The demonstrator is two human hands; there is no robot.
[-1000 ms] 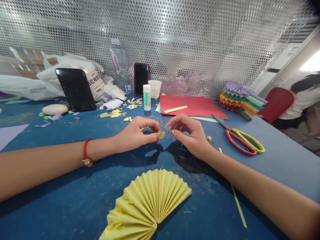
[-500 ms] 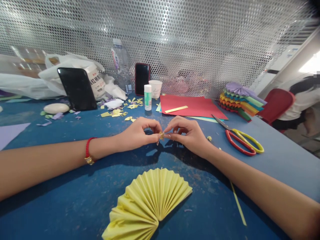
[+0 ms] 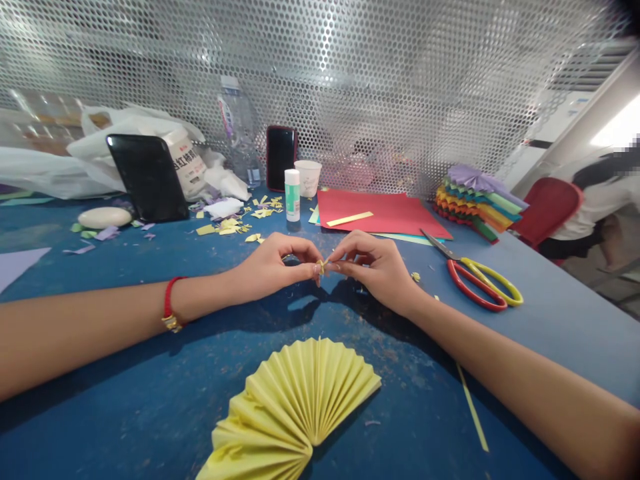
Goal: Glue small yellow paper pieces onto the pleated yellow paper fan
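Note:
Between my fingertips is a small piece of yellow paper (image 3: pixel 321 267), its exact shape too small to make out. My left hand (image 3: pixel 280 267), with a red bracelet on the wrist, pinches it from the left. From the right, my right hand (image 3: pixel 373 267) pinches the same piece with thumb and forefinger. Both hands hover just over the blue table (image 3: pixel 210 373). Nearer to me lies a pleated yellow paper fan (image 3: pixel 300 400), spread in a half circle and partly cut off by the lower edge of the view.
Scissors (image 3: pixel 475 280) lie right of my right hand. Beyond my hands are a glue stick (image 3: pixel 293 197), a paper cup (image 3: pixel 309 179), red paper (image 3: pixel 375 208) and yellow scraps (image 3: pixel 233 227). A black phone (image 3: pixel 149 179) leans at left; folded colourful paper (image 3: pixel 480 197) sits at right.
The view has shifted slightly, so everything sits a little further left. My fingers have turned the small yellow paper a little; both hands still pinch it.

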